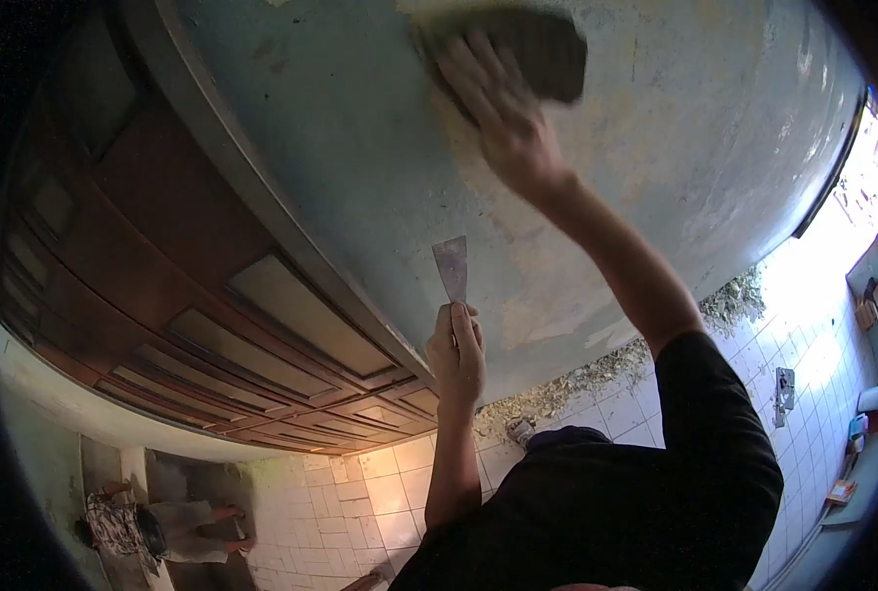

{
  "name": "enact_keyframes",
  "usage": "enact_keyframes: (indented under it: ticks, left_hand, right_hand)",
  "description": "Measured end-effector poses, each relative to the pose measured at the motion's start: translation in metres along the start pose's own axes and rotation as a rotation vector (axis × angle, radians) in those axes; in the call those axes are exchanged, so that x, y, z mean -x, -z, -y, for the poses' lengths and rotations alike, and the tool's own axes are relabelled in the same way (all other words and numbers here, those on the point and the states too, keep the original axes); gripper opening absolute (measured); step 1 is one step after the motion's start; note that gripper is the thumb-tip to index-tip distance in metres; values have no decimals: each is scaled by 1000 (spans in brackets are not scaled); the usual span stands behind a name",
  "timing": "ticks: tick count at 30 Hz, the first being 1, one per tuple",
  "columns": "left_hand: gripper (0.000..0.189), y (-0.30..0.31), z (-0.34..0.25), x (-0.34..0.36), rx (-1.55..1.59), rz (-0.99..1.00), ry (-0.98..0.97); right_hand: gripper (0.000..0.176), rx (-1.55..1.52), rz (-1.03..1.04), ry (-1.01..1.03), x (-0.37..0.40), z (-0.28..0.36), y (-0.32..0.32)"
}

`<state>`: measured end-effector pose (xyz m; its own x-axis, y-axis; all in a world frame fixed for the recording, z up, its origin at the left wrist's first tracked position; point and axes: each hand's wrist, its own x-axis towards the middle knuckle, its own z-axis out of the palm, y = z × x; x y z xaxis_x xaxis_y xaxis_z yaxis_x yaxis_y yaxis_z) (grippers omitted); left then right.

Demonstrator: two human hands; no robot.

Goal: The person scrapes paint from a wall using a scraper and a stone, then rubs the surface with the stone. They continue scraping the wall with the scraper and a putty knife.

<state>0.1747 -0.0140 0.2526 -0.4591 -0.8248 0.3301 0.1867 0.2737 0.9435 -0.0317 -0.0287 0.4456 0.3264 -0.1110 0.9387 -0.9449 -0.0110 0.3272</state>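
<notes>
A putty knife (451, 268) stands upright in my left hand (457, 347), its flat metal blade pointing up in front of the wall. Those fingers are wrapped round its handle, which is mostly hidden. Higher up, my right hand (508, 118) holds a dark sheet of sandpaper (547, 54) flat against the wall (360, 128), with the fingers stretched over it; both are smeared by motion. Around the sheet, the blue-green paint is patchy, with pale beige areas showing.
A brown panelled wooden door (193, 236) borders the wall on the left. Scraped paint debris (597, 379) lies along the wall's foot on the white tiled floor (400, 492). Another person (153, 527) is at lower left. Bright light enters at right.
</notes>
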Motion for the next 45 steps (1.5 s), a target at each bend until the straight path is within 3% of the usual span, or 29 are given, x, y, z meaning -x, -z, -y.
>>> enact_keyframes:
  ticks: [2,5,8,10,12,15,20,23,25,27,29,36,40,41,42,45]
  left_hand:
    - [35,2,1,6,-37,3,16]
    - [35,9,2,14,-59,-9,-11]
    - [36,5,-2,8,7,-18,28]
    - [36,-2,-5,8,-10,6,21]
    - [37,-5,-6,2,-13,21,-2]
    - [37,-3,-1,7,-8,-1,19]
    - [37,16,6,20,27,-41,74]
    - [37,19,6,25,17,-61,94]
    - [37,18,13,26,-6,-55,72]
    - [37,13,11,19,-23,-46,35]
    - [37,7,1,13,-34,7,23]
    - [37,17,0,11,-49,-92,28]
    - [38,9,0,3,31,-76,62]
    - [39,3,-1,2,85,-56,85]
    - [39,-4,-2,-5,89,-53,79]
    - [38,-7,1,-2,-8,-31,18]
  right_hand:
    - [51,90,174,-62,68,11,1]
    - [50,91,191,-27,95,6,-1]
    - [53,-1,-15,34,-14,-6,-9]
    - [60,-83,-31,2,-72,-25,-19]
    - [46,21,-92,57,-100,-23,-4]
    - [61,-7,28,1,1,-6,-12]
    - [54,-79,412,-119,234,42,21]
    - [53,-82,373,-141,279,48,22]
    - [52,-62,338,-117,249,43,5]
    - [52,-89,186,-102,145,42,-2]
    - [54,-107,171,-135,62,42,-2]
    - [44,-6,171,-122,120,38,-10]
    - [60,28,20,-32,-28,-6,-16]
    - [58,1,-83,-47,-73,-19,-21]
    - [56,-168,-57,-97,-104,-22,-12]
    - [51,-134,-122,-15,-92,-24,-13]
